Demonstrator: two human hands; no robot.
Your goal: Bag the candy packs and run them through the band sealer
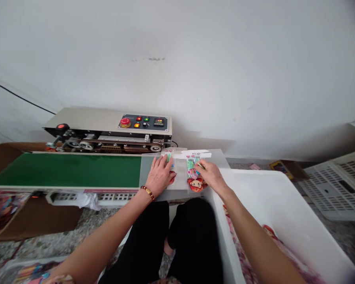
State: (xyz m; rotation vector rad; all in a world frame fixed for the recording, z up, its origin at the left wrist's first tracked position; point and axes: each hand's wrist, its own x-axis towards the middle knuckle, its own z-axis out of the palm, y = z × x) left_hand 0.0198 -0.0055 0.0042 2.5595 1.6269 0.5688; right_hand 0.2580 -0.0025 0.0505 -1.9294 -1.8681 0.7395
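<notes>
My left hand [160, 173] lies spread over a small clear packet [169, 157] with green print, beside the sealing machine's intake; part of the packet is hidden under the fingers. To its right, packets with green labels and a red-haired cartoon face [196, 184] lie on the pale sheet [181, 181]. My right hand [207, 171] is closed in a pinch at the right edge of these packets, and a thin green piece shows at the fingertips. White strips [197, 154] lie along the packets' upper ends.
The sealing machine [91, 122] has lit buttons and a green belt [68, 170] at left. A white tub [266, 185] with more packets stands at right. Farther right are white crates [333, 193]. A cardboard box [47, 217] sits below the belt.
</notes>
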